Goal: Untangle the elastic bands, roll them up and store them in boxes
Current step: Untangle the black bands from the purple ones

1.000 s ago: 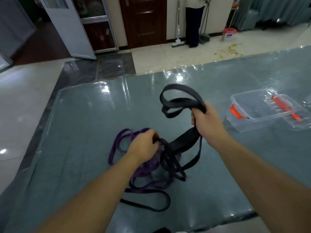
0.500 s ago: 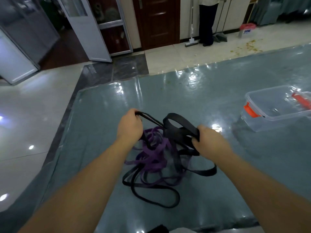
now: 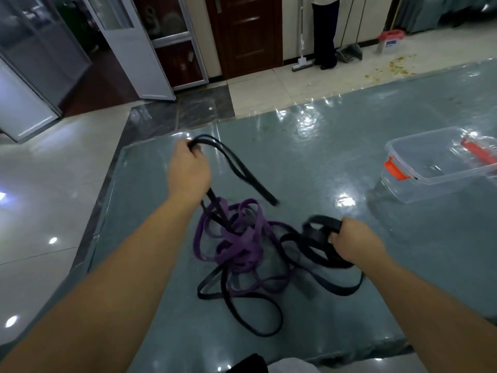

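A tangle of elastic bands lies on the table (image 3: 349,162) in front of us, just below the middle of the view: a purple band (image 3: 236,246) knotted in loops at the centre, with black bands (image 3: 258,313) threaded through and trailing out of it toward 5 and 6 o'clock. Our left hand (image 3: 188,173), raised above the heap at about 11 o'clock from it, has its fingers curled tight around a black loop (image 3: 236,168) that arcs up over the knuckles and runs back down toward 4 o'clock, ending free above the table; another black strand drops from under the palm straight into the purple knot. Our right hand (image 3: 355,240), at 3 o'clock from the heap and low near the table, grips a bunch of black coils (image 3: 317,232), the thumb pressed across the band's flat face; further black loops spill from beneath this hand onto the surface. The table wears a glossy grey-green cover that catches the ceiling lights. Well apart from the bands, at 2 o'clock near the right edge of the view, stands a clear plastic box (image 3: 430,181) with an orange latch (image 3: 394,168); something clear with a red-orange part, seemingly its lid (image 3: 481,152), lies just behind it. Beyond the table, at 12 o'clock, a person (image 3: 325,30) stands on the tiled floor beside a mop (image 3: 302,60), with a dustpan (image 3: 349,53) near.
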The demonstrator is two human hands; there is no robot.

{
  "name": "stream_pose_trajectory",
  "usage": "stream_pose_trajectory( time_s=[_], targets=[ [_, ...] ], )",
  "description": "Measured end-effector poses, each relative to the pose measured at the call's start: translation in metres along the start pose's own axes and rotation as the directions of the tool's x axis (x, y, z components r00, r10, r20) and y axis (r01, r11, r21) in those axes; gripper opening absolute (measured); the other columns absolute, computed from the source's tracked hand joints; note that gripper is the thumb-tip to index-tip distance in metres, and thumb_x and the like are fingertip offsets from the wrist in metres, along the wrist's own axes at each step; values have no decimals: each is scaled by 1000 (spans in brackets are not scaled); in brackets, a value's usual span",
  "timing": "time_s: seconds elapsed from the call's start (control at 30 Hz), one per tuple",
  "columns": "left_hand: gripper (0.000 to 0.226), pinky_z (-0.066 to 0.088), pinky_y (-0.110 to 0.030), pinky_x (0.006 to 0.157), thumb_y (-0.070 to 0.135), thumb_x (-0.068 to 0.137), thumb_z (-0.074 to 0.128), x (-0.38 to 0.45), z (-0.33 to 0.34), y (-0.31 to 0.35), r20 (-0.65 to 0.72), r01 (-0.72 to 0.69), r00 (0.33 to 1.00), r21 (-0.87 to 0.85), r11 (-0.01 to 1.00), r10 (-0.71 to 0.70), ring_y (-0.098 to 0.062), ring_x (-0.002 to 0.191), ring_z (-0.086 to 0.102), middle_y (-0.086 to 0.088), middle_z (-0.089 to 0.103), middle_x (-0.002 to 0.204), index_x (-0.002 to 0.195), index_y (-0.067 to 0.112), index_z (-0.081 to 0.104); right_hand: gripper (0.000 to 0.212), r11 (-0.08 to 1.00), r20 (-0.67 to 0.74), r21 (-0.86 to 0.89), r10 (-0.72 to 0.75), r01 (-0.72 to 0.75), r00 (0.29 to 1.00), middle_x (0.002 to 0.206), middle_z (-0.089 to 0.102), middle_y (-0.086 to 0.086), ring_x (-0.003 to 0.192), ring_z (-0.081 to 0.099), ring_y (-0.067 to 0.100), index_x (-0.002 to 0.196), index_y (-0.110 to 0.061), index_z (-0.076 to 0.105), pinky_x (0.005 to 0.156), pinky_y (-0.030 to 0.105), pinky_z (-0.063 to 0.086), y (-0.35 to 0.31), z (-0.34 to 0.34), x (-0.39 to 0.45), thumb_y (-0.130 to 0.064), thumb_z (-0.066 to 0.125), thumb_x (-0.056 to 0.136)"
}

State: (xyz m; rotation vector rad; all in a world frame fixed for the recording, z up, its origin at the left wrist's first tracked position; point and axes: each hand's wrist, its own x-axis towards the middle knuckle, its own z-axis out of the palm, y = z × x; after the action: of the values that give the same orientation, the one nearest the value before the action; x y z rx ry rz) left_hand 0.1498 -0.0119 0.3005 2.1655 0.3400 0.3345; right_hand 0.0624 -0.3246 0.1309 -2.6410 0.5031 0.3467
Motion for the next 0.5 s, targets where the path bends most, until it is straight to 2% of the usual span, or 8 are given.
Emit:
stream_pose_trajectory(
  time_s=[0.1, 0.23, 0.3, 0.33, 0.4, 0.47, 0.5],
  targets=[
    [17, 60, -58, 83, 39, 107, 38, 8, -12, 1, -37, 12, 999, 2, 1000, -12, -31, 89, 71, -7, 67, 97, 103, 28, 50, 21, 995, 24, -42, 96, -95, 995, 99, 65, 12, 85, 62, 32, 102, -8, 51, 71, 37, 50, 33, 7, 6, -29, 55, 99],
    [14, 61, -55, 84, 36, 108, 42, 0, -15, 3, 56, 20, 998, 7, 1000, -21, -33, 91, 71, -7, 66, 95, 110, 28, 53, 20, 967, 15, 70, 244, -244, 970, 83, 63, 11, 70, 61, 27, 107, -4, 57, 60, 34, 48, 72, 18, 8, -23, 57, 99],
    [16, 60, -55, 86, 37, 108, 43, -3, -14, 4, 80, 34, 996, 0, 999, -34, -33, 89, 70, -8, 65, 93, 109, 26, 55, 24, 952, 32, 115, 281, -283, 959, 84, 64, 12, 70, 60, 29, 115, -6, 56, 58, 35, 47, 81, 20, 9, -23, 58, 98],
    [19, 60, -56, 87, 38, 107, 43, -3, -14, 4, 82, 44, 996, -8, 999, -43, -33, 85, 69, -7, 64, 91, 107, 25, 56, 29, 948, 54, 119, 290, -295, 955, 89, 65, 14, 74, 61, 31, 119, -6, 54, 61, 36, 48, 84, 22, 10, -23, 60, 97],
    [21, 60, -52, 85, 37, 106, 43, -3, -15, 8, 84, 77, 994, -71, 995, -70, -27, 74, 62, -4, 60, 85, 106, 21, 58, 38, 950, 102, 58, 300, -307, 948, 107, 64, 19, 92, 61, 37, 123, -5, 50, 76, 41, 52, 79, 23, 12, -26, 62, 95],
    [18, 56, -45, 74, 29, 108, 44, -3, -15, 17, 122, 124, 987, -163, 979, -105, -20, 65, 55, -2, 55, 79, 106, 18, 58, 46, 966, 106, -30, 260, -258, 960, 122, 59, 23, 111, 56, 41, 122, -5, 49, 94, 45, 51, 60, 21, 14, -37, 58, 90],
    [17, 54, -41, 69, 26, 109, 44, -4, -15, 23, 161, 167, 978, -227, 960, -132, -18, 63, 53, -1, 53, 79, 106, 17, 58, 53, 979, 111, -39, 204, -201, 973, 125, 59, 23, 115, 55, 41, 123, -6, 51, 98, 45, 51, 43, 18, 13, -44, 54, 86]
  ],
)
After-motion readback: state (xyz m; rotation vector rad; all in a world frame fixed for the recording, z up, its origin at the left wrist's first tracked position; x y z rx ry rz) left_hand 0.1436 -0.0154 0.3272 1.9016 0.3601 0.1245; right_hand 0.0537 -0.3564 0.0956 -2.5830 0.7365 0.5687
